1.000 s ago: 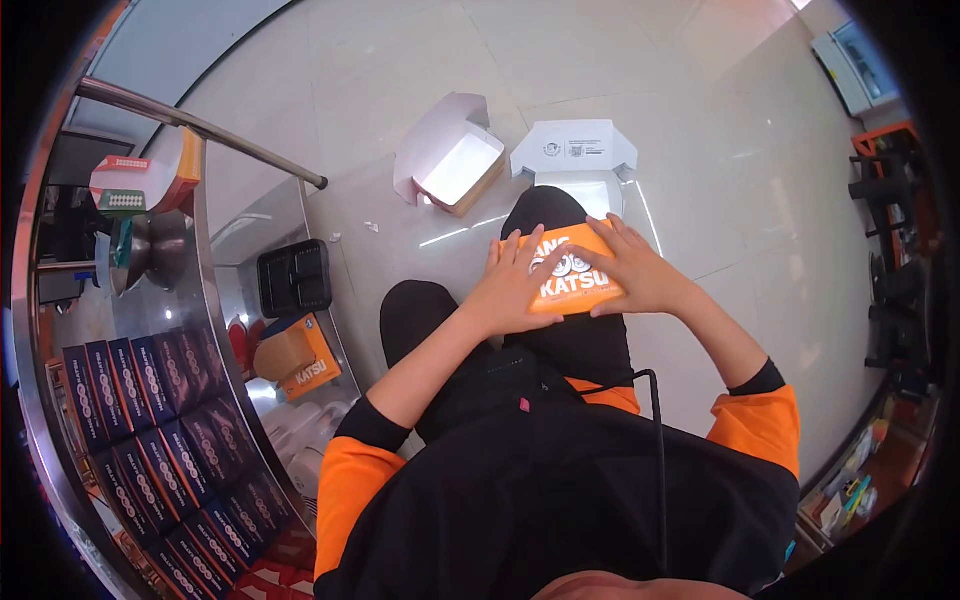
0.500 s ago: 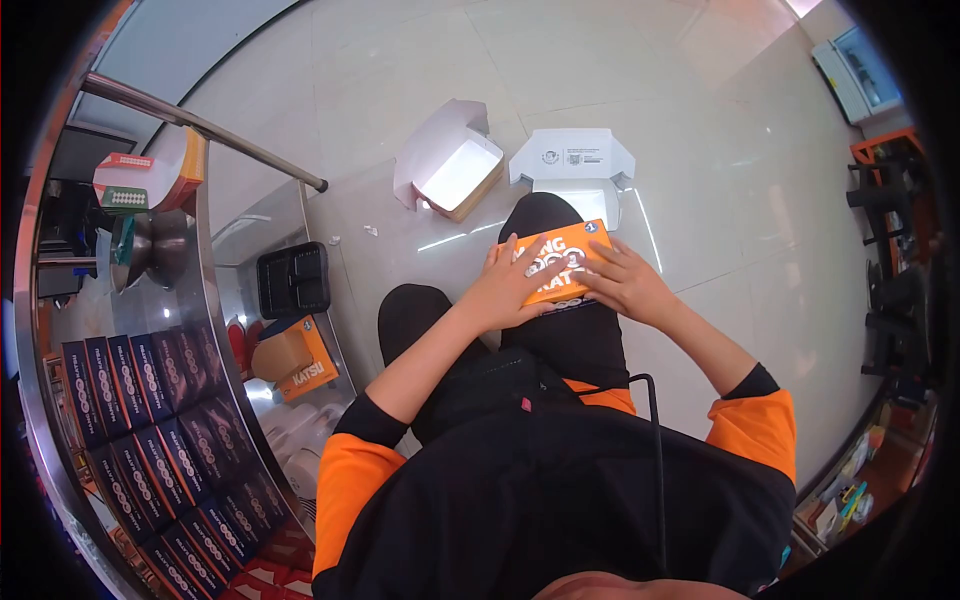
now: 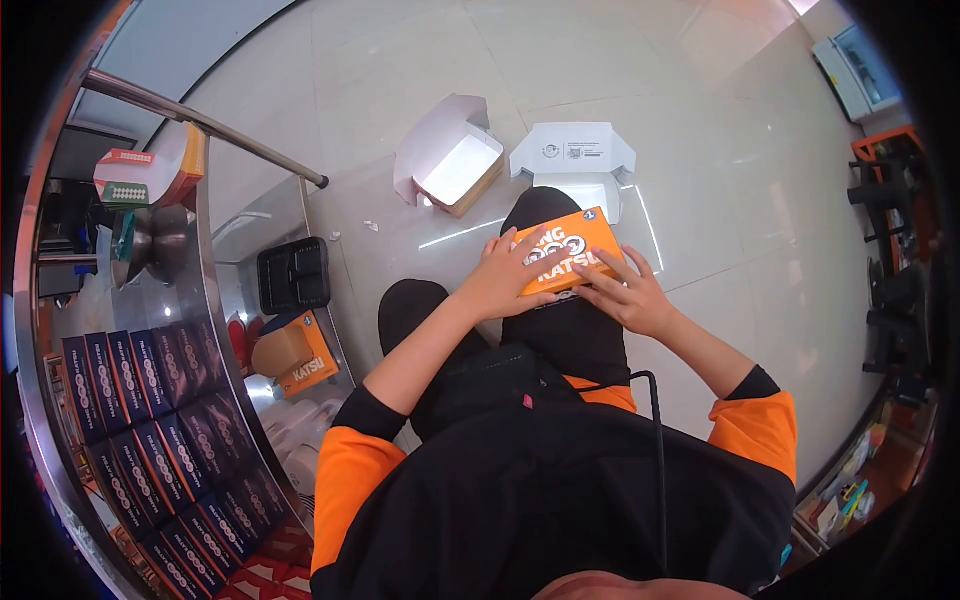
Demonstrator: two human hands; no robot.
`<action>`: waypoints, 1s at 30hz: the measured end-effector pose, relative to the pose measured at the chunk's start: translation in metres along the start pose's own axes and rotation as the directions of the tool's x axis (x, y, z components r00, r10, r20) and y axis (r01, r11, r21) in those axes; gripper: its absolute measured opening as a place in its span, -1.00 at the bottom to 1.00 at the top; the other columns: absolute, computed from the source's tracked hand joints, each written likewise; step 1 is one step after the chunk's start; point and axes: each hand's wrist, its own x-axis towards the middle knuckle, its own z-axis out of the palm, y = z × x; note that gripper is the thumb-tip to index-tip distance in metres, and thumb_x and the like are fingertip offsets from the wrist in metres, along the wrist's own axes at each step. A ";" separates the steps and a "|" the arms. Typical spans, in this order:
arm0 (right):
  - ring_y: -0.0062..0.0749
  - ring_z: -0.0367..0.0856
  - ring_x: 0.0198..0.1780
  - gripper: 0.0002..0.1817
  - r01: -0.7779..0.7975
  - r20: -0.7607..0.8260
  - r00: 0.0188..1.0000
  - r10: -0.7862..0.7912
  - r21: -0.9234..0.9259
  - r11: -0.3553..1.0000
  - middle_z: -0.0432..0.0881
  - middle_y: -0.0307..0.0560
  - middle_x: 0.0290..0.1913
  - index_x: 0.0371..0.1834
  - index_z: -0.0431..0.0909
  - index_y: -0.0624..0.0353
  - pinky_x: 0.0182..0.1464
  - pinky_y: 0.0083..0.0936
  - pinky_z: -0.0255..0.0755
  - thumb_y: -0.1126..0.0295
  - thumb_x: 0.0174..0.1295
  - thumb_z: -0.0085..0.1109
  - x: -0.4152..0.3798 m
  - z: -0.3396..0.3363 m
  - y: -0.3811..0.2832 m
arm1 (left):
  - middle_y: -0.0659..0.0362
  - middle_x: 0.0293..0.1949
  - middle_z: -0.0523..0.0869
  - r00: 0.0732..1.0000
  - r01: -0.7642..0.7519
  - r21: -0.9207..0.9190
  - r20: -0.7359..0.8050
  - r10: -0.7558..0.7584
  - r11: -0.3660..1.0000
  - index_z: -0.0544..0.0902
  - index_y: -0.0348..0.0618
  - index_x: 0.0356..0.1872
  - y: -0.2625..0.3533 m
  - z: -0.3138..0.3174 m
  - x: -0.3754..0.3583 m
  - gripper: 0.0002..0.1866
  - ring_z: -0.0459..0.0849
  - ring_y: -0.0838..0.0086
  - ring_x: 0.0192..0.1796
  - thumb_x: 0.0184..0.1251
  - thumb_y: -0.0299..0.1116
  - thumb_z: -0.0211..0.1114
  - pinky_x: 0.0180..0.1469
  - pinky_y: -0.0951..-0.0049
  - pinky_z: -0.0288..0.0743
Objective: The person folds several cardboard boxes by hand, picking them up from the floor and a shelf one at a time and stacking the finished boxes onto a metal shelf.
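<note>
An orange box (image 3: 575,238) is clasped at its left end by the left hand (image 3: 495,283) and touched lower right by the right hand (image 3: 640,302), whose grip cannot be told clearly.

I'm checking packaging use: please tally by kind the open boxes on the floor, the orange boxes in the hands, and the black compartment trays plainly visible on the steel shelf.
Open boxes on the floor: 2
Orange box in hand: 1
Black compartment tray on the shelf: 1
Total: 4
</note>
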 end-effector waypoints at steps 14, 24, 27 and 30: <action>-0.13 0.50 0.15 -0.66 0.077 -0.076 0.995 -0.058 0.270 0.960 0.52 -0.13 0.11 0.00 0.53 0.23 0.18 -0.14 0.41 0.43 0.13 0.25 0.011 0.011 0.006 | -0.06 0.49 0.08 1.000 0.003 -0.070 0.007 -0.003 0.998 0.30 0.37 0.43 0.006 -0.009 -0.005 -0.23 0.19 -0.13 0.39 0.15 0.21 0.25 0.38 -0.11 0.02; -0.06 0.22 0.42 -0.65 -0.189 -0.071 0.977 0.199 0.126 0.974 0.34 -0.02 0.34 -0.06 0.60 0.10 0.35 0.06 0.12 0.41 0.02 0.31 0.020 0.009 -0.028 | -0.07 0.49 0.08 0.997 0.064 -0.128 0.048 -0.058 0.990 0.25 0.41 0.45 0.003 -0.013 -0.005 -0.32 0.20 -0.09 0.39 0.29 0.13 0.15 0.40 -0.05 0.03; -0.02 0.19 0.45 -0.69 -0.243 -0.054 0.965 0.257 0.180 0.953 0.33 -0.01 0.33 -0.13 0.63 0.06 0.41 0.15 -0.03 0.41 -0.01 0.33 0.019 0.008 -0.037 | -0.07 0.47 0.10 0.999 0.042 -0.102 0.021 -0.040 0.994 0.26 0.43 0.44 0.004 -0.012 -0.009 -0.34 0.20 -0.09 0.38 0.29 0.13 0.15 0.39 -0.05 0.03; -0.06 0.18 0.46 -0.76 -0.185 -0.019 0.981 0.194 0.222 0.957 0.36 -0.06 0.31 -0.22 0.62 0.06 0.42 0.22 -0.10 0.41 0.00 0.33 0.014 0.011 -0.045 | -0.10 0.46 0.12 0.999 0.017 -0.107 -0.026 -0.020 0.994 0.29 0.49 0.42 0.005 -0.006 -0.010 -0.36 0.21 -0.11 0.34 0.29 0.10 0.18 0.35 -0.06 0.03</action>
